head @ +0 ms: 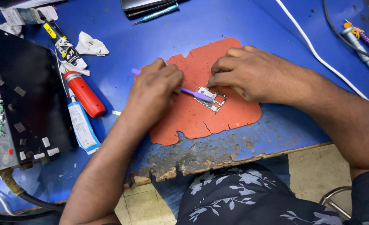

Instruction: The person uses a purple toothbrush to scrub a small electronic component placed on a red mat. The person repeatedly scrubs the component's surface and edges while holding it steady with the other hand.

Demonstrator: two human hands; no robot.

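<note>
Brushwork on small circuit board (211, 99), head view.
Left hand (155, 93) closed around purple brush (195, 94), bristles on board; right hand (251, 75) fingertips pinning board, seemingly curled, onto cracked orange mat (234, 112). Left of mat: red-capped tube (83, 93), white-and-blue labelled tube (82, 127). Worn blue bench (217, 25), chipped edge; tiled floor below.

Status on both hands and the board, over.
Left hand shut on purple brush, bristles on small circuit board. Right hand pins board to orange mat. Nothing in the way.
</note>
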